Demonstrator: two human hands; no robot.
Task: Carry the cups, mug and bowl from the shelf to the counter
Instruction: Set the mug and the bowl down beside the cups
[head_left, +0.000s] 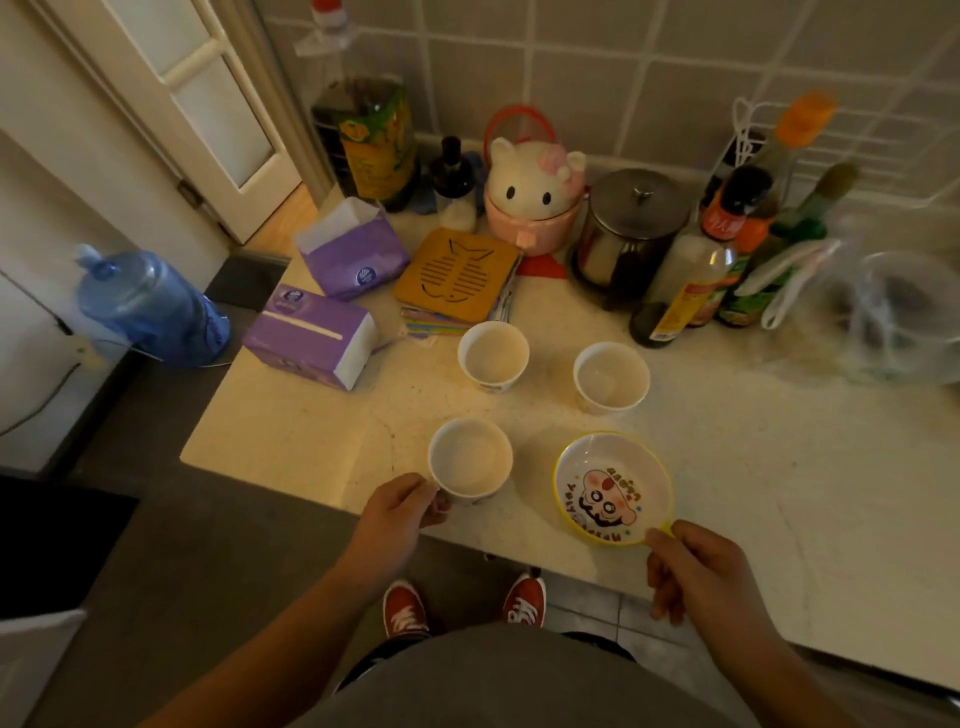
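Note:
Two white cups (493, 356) (611, 376) stand upright side by side on the pale counter (779, 441). Nearer the front edge stands a white mug (470, 462); my left hand (400, 506) grips it at its near left side, where the handle is hidden under my fingers. To its right sits a small white bowl (613, 488) with a yellow rim and a cartoon face inside. My right hand (701, 569) pinches the bowl's near rim. Both the mug and the bowl appear empty.
Two purple tissue packs (311, 335) (353, 254) lie at the counter's left. A wooden fish trivet (457, 275), a cat-shaped pot (535, 197), a steel canister (634, 228) and several bottles (685, 291) line the tiled wall. A plastic bag (893, 312) sits at the right.

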